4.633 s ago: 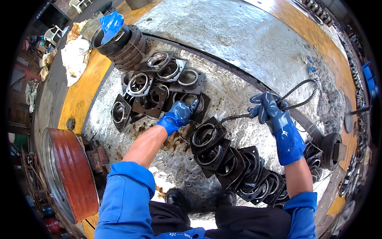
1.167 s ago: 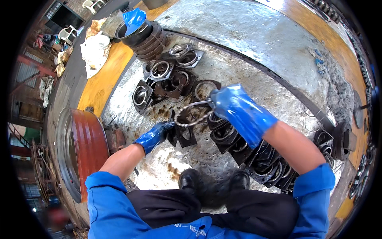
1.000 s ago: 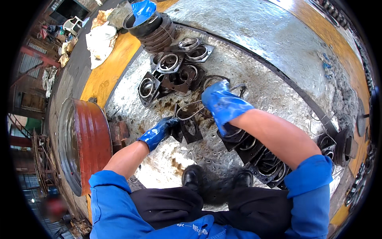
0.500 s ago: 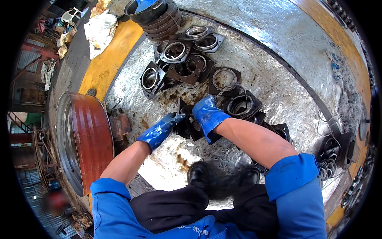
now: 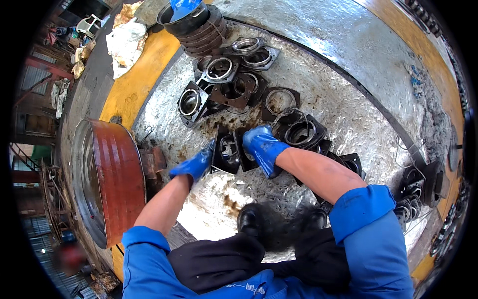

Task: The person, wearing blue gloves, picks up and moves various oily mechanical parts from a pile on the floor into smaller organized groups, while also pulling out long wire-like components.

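Both my hands wear blue rubber gloves. My left hand (image 5: 195,163) grips the outer edge of a dark square metal plate with a round hole (image 5: 217,158), which stands tilted on the floor; its fingertips are partly hidden. Close by, my right hand (image 5: 261,147) is closed on a second dark square plate (image 5: 244,149), also tilted. A gap separates the two plates, with a ring-shaped part showing between them. Just beyond my right hand lie a dark plate with a ring (image 5: 300,133) and another holed plate (image 5: 280,101).
Ahead, several square plates with shiny rings (image 5: 219,69) lie in a loose pile. Behind them stands a black bucket (image 5: 186,22) on stacked dark rings. A rusty red drum (image 5: 117,179) is on the left, a white sack (image 5: 125,45) beyond. My boots (image 5: 250,219) are below.
The two plates have come apart, opening a gap between them. My left hand has shifted left and slightly down; my right hand has moved only a little.
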Motion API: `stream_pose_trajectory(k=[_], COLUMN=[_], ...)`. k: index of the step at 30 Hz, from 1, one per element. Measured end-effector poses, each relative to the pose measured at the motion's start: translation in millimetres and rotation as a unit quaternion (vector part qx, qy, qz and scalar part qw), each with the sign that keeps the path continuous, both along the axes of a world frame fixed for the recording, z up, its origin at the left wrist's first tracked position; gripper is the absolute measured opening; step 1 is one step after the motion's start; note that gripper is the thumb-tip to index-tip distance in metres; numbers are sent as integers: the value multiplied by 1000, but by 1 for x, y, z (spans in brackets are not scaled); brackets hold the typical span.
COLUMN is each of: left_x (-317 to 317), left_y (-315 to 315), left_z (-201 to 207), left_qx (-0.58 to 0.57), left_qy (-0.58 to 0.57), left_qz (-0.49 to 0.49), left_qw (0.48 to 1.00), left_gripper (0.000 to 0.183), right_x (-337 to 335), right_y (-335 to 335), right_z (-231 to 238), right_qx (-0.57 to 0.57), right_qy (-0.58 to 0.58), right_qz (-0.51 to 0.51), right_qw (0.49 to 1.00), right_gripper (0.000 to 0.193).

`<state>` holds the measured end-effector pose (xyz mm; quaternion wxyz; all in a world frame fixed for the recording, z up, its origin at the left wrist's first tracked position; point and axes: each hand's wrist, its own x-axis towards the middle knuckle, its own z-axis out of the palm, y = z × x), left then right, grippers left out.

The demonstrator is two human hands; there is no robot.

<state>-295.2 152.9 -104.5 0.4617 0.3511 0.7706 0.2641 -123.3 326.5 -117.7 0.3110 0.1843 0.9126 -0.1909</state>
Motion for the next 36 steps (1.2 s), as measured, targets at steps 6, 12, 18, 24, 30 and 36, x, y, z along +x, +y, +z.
stream_pose_trajectory(k=[6, 12, 18, 24, 30, 36], left_x=[12, 21, 35, 85, 162, 200], left_y=[5, 19, 29, 66, 93, 121], left_z=[-7, -29, 20, 188, 275, 296], left_qx=[-52, -44, -25, 53, 87, 40], left_qy=[-134, -123, -52, 38, 31, -49], left_qz=[-26, -18, -9, -90, -186, -134], left_qw=[989, 991, 998, 994, 978, 989], left_gripper=[59, 56, 54, 54, 52, 56], right_x=[18, 37, 102, 170, 172, 163], right_y=[3, 16, 65, 81, 42, 59], right_z=[13, 44, 159, 146, 116, 129], right_qx=[9, 83, 318, 101, -220, -824], right_qy=[21, 11, 59, 308, 476, 332], right_qz=[15, 46, 22, -66, -194, -269], right_qw=[1000, 995, 946, 944, 829, 373], right_gripper=[31, 28, 67, 80, 83, 47])
